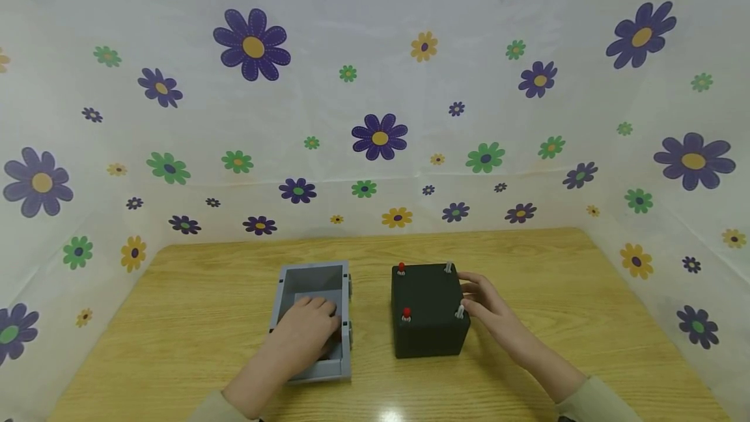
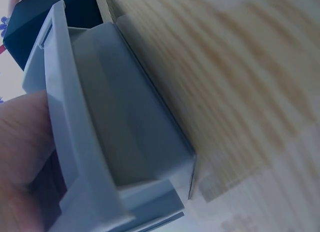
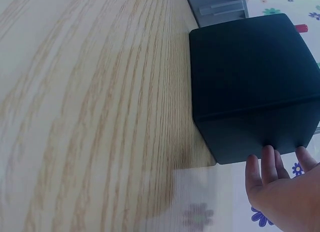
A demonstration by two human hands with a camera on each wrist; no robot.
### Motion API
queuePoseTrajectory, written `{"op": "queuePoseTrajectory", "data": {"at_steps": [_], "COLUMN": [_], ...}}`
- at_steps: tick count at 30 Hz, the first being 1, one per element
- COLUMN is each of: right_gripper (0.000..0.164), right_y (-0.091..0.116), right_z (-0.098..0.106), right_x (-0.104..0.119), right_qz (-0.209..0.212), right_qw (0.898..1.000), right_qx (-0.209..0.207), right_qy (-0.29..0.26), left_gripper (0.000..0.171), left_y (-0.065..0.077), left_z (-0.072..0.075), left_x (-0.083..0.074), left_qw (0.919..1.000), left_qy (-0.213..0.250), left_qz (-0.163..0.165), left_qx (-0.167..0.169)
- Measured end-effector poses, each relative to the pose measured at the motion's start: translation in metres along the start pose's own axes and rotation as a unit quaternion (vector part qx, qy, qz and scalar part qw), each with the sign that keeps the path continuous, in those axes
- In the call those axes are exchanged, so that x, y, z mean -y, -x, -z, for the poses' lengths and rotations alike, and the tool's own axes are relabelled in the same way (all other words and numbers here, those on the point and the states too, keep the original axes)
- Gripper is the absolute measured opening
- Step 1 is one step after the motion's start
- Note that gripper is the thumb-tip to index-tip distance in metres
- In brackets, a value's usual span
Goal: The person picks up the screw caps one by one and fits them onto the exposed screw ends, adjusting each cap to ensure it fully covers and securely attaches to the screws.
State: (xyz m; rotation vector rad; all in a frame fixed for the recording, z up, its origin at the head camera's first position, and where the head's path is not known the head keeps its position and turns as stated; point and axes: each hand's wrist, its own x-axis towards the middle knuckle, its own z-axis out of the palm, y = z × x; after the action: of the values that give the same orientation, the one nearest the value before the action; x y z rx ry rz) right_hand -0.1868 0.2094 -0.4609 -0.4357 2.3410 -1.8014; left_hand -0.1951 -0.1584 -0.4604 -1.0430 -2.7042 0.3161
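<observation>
A grey open-topped plastic bin (image 1: 346, 292) sits on the table, left of the middle. My left hand (image 1: 307, 331) reaches down inside it, and its fingertips are partly hidden. Something dark shows under that hand, too covered to make out. To the right stands a black box (image 1: 430, 337) with small toggle switches on its top corners: a red-tipped pair on the left, including the near red switch (image 1: 407, 313), and a silver pair on the right, including the near silver switch (image 1: 459, 311). The fingers of my right hand (image 3: 285, 192) rest loosely extended against the box's right side.
The wooden table (image 1: 515, 259) carries both the bin and the box, with a gap between them. A white flower-printed sheet (image 1: 328, 116) encloses the back and both sides.
</observation>
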Motion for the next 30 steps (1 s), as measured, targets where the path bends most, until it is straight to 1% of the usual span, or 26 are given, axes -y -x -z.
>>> {"op": "queuePoseTrajectory", "data": {"at_steps": [6,14,20,26,30], "right_gripper": [0.052,0.051,0.05,0.05,0.051], "right_y": [0.0002,0.0013,0.0013,0.0018,0.0022], "right_z": [0.0002,-0.0006,-0.0006,-0.0003,-0.0003], "right_x": [-0.0005,-0.0007,0.0003,-0.0003,-0.0005], "right_qz": [0.002,0.007,0.012,0.014,0.014], "right_qw": [1.0,1.0,1.0,1.0,1.0], "right_qx": [0.003,-0.001,-0.004,-0.002,-0.002], "right_qy": [-0.004,-0.005,0.0,-0.001,-0.001], "left_gripper": [0.011,0.006,0.007,0.016,0.014], "left_y": [0.0004,0.0,-0.0006,-0.0018,-0.0017], "left_z": [-0.0007,-0.001,-0.0033,-0.0026,-0.0013], "left_x": [-0.0004,-0.0031,-0.0015,-0.0008,-0.0011], "left_qw": [1.0,0.9993,0.9994,0.9993,0.9993], "left_qy": [0.006,0.022,0.021,0.023,0.026], "left_qz": [0.003,0.023,0.021,0.022,0.018], "left_qx": [0.007,0.019,0.02,0.018,0.019]}}
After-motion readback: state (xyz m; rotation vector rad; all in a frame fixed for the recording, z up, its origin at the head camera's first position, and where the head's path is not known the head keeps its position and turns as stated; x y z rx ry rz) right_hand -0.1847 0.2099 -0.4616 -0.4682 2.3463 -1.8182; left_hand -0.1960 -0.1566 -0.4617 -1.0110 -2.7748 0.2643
